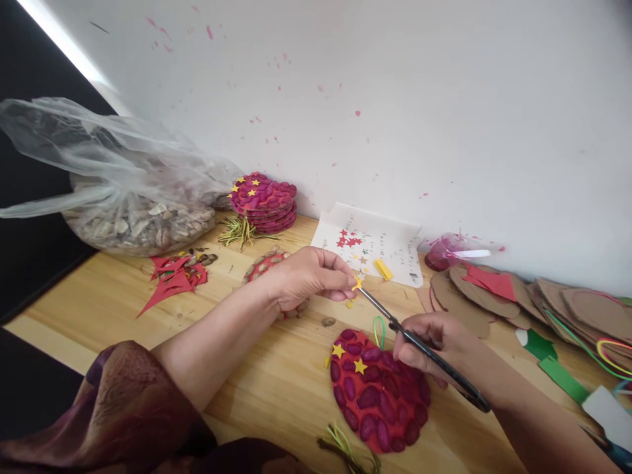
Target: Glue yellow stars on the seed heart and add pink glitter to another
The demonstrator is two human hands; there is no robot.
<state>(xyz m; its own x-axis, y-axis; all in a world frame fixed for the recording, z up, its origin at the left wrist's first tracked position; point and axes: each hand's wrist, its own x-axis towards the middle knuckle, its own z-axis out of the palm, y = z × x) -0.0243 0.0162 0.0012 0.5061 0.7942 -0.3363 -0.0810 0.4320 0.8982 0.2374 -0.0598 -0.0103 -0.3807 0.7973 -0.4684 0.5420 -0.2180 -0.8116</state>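
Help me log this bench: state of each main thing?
Left hand, pinching yellow star
Right hand, holding scissors
Scissors, tips at star
Studded purple ornament, lying flat
Ornament stack, star-topped
Plastic bag, partly filled
Paper sheet, bearing stars
Red paper scraps, cut up
Cardboard discs, overlapping
Cup, stained

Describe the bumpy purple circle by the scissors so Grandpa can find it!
On the wooden table, find the right hand holding scissors. Near them lies a bumpy purple disc. Unlike the stacked discs, it sits alone, with a green loop at its edge.

White wall [469, 131] flecked with pink splashes [358, 114], pale wooden tabletop [276, 388], dark panel [29, 66] at left, bright strip [63, 41] beside it
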